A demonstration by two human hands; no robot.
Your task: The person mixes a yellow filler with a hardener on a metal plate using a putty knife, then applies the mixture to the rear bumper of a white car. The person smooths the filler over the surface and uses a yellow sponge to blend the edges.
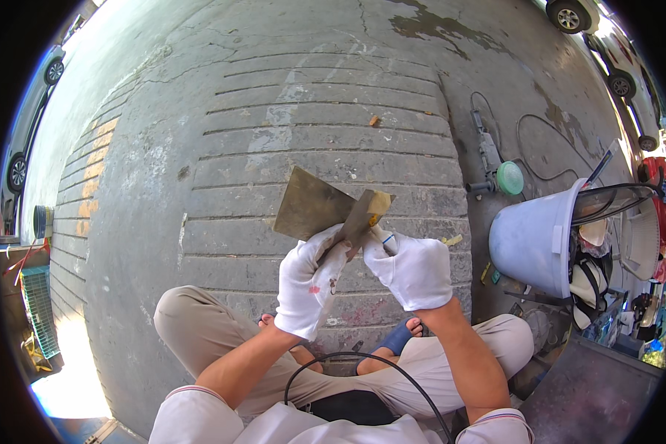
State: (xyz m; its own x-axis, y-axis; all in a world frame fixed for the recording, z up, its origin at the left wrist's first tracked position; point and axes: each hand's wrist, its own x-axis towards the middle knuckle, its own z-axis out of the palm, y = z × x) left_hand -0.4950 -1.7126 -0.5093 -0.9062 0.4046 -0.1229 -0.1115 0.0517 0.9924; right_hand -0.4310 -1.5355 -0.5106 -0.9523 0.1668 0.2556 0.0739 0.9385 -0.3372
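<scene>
My left hand [312, 277], in a stained white glove, is closed around a flat, brownish-grey metal plate [308, 203]. A narrow grey strip [360, 218] stands across the plate's right end, by my left fingertips. My right hand [413, 270], gloved in white too, is pinched on a small scraper-like piece with a tan, thin blade [379, 202]. This blade sits against or just behind the strip; I cannot tell if they touch. A bit of yellow and a blue line show near my right fingertips. Both hands are held above the floor, between my bent knees.
Grooved concrete floor [325, 140] spreads ahead. At the right lie a corded power tool with a green round pad [509, 178] and a tipped-looking white bucket [533, 237] full of odds and ends. A green wire crate [39, 311] stands far left. Parked cars line both edges.
</scene>
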